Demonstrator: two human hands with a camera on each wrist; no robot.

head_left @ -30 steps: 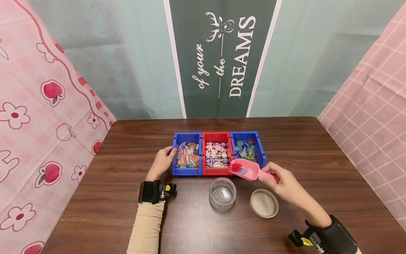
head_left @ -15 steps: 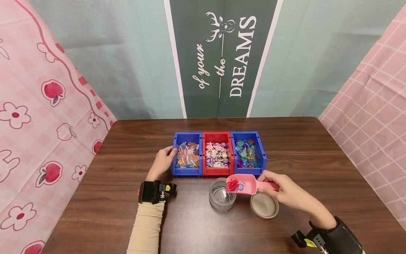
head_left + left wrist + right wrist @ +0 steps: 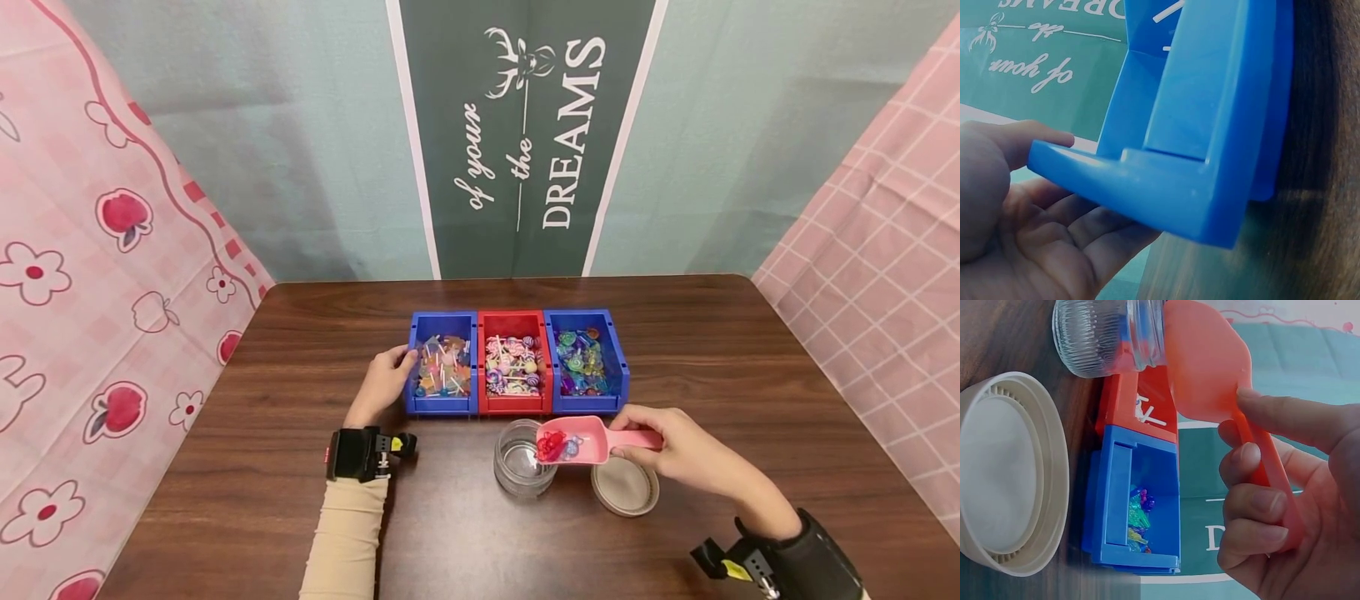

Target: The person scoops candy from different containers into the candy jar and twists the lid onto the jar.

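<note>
My right hand (image 3: 678, 446) grips a pink scoop (image 3: 1207, 362) by its handle, thumb laid along it. Red and pale blue translucent pieces (image 3: 558, 447) lie in the scoop. Its front edge hangs over the right side of the rim of a clear glass jar (image 3: 517, 479). No pieces show in the jar. My left hand (image 3: 384, 385) holds the side wall of the left blue bin (image 3: 1197, 112), thumb at the rim and fingers along the outside. That bin holds small lollipop-like pieces (image 3: 444, 367).
Against the left bin stand a red bin (image 3: 516, 406) of striped lollipop-like pieces and a right blue bin (image 3: 591, 405) of translucent pieces. A cream lid (image 3: 1054, 475) lies right of the jar, partly below the right hand. The wooden table (image 3: 247, 500) ends at fabric backdrops.
My right hand has drawn the loaded scoop from the front of the bins toward me, to the jar's rim. In the last half second it has moved only slightly. The left hand has stayed put.
</note>
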